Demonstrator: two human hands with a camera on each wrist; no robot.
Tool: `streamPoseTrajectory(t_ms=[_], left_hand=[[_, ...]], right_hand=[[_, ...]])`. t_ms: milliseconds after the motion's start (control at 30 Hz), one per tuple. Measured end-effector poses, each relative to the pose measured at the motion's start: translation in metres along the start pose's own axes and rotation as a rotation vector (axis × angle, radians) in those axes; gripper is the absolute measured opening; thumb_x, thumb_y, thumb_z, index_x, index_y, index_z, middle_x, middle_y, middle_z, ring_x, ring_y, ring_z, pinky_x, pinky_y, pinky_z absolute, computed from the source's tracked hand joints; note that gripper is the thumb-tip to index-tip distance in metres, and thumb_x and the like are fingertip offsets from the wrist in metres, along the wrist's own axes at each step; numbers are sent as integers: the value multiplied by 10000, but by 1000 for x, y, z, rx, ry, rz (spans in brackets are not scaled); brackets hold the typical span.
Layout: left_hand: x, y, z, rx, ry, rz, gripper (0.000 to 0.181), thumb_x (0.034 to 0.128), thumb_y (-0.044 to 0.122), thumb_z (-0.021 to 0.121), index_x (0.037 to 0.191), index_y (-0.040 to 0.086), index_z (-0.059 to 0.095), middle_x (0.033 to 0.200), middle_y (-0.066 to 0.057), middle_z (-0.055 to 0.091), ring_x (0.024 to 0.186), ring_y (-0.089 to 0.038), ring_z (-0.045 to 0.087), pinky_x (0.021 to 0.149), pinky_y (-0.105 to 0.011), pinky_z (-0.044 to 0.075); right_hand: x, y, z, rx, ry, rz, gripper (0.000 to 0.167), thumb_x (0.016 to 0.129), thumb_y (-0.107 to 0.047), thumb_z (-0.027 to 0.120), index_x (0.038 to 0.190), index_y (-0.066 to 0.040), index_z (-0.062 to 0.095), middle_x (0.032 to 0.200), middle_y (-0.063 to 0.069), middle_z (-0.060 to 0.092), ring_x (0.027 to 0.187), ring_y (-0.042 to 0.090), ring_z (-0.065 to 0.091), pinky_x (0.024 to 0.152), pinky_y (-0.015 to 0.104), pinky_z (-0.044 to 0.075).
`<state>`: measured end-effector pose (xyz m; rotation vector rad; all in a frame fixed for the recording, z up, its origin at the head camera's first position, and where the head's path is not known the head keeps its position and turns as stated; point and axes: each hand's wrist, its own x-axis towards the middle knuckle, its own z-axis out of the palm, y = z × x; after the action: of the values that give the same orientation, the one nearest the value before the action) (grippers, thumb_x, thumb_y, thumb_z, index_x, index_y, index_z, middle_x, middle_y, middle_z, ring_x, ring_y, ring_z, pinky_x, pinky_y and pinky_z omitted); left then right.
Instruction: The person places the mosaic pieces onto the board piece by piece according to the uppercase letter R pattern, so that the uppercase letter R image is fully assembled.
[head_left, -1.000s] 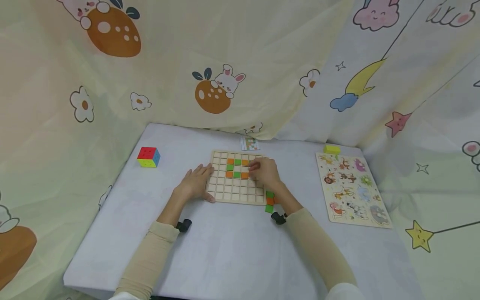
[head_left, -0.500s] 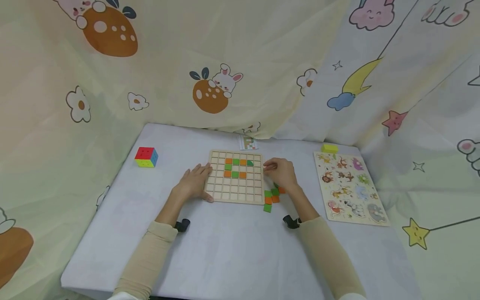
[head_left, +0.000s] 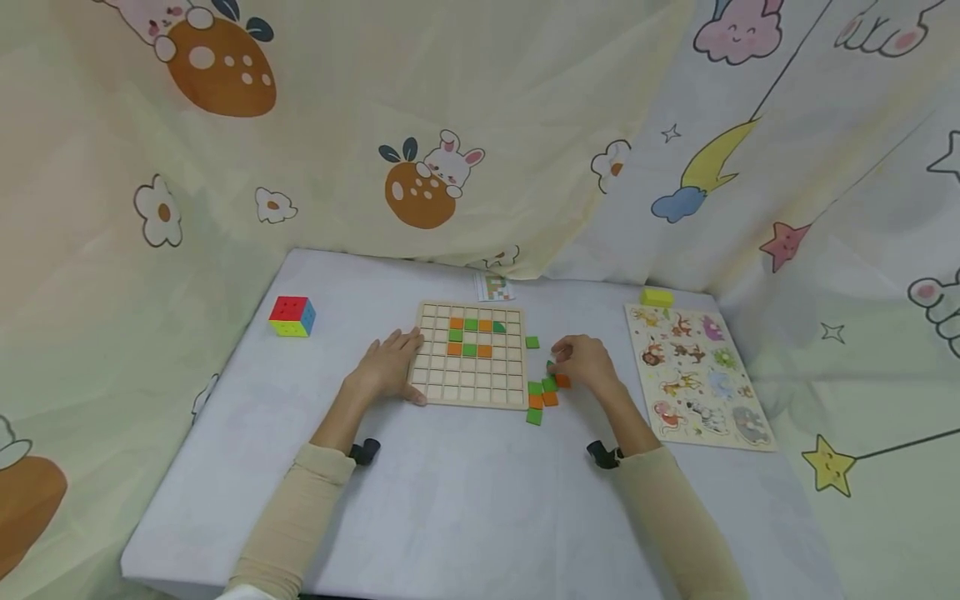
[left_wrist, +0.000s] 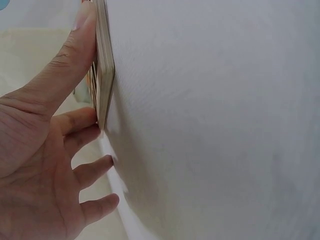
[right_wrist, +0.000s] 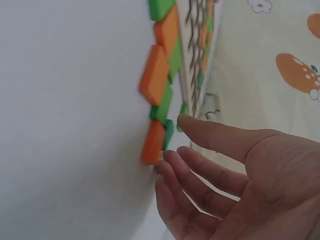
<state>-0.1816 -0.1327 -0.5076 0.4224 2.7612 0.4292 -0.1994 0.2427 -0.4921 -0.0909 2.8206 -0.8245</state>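
Note:
A wooden grid board lies flat on the table, with several orange and green tiles in its cells. My left hand rests against the board's left edge, fingers spread and thumb at the near corner. To the right of the board, my right hand is over a cluster of loose tiles. In the right wrist view, its thumb and fingers are apart, close to an orange tile and a dark green tile. One light green tile lies alone beside the board's right edge.
A colour cube sits at the table's left. An animal puzzle board lies at the right, with a yellow block behind it. Beyond the grid board lies a small pattern card. A printed curtain hangs behind the table.
My right hand has moved from the board to the loose tiles on the right. A dark green piece and a separate light green tile have come into view. The left hand stays put.

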Motion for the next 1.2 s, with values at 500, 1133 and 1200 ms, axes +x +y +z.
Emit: streamPoseTrajectory(t_ms=[500, 1133, 1200], left_hand=[[-5, 4, -5, 13, -1, 8, 1263, 662, 497, 951, 1628, 12, 298, 1718, -184, 211, 1575, -441, 176, 1239, -679, 186], [-3, 3, -4, 29, -3, 13, 1265, 672, 522, 941, 1634, 22, 290, 1723, -177, 200, 1576, -434, 177, 1237, -676, 200], [-3, 3, -3, 28, -5, 11, 1265, 670, 525, 940, 1633, 23, 292, 1723, -177, 200, 1577, -433, 176, 1238, -673, 201]], right_hand=[[-1, 1, 11, 130, 118, -69, 353, 847, -58, 798, 1195, -52, 736, 972, 95, 723, 811, 244, 685, 612, 319, 544], [12, -15, 29, 314, 149, -179, 270, 869, -128, 860, 1111, -42, 775, 921, 47, 793, 852, 222, 759, 798, 427, 620], [12, -19, 31, 318, 140, -186, 248, 886, -144, 847, 1103, -46, 781, 914, 38, 796, 859, 219, 764, 828, 447, 616]])
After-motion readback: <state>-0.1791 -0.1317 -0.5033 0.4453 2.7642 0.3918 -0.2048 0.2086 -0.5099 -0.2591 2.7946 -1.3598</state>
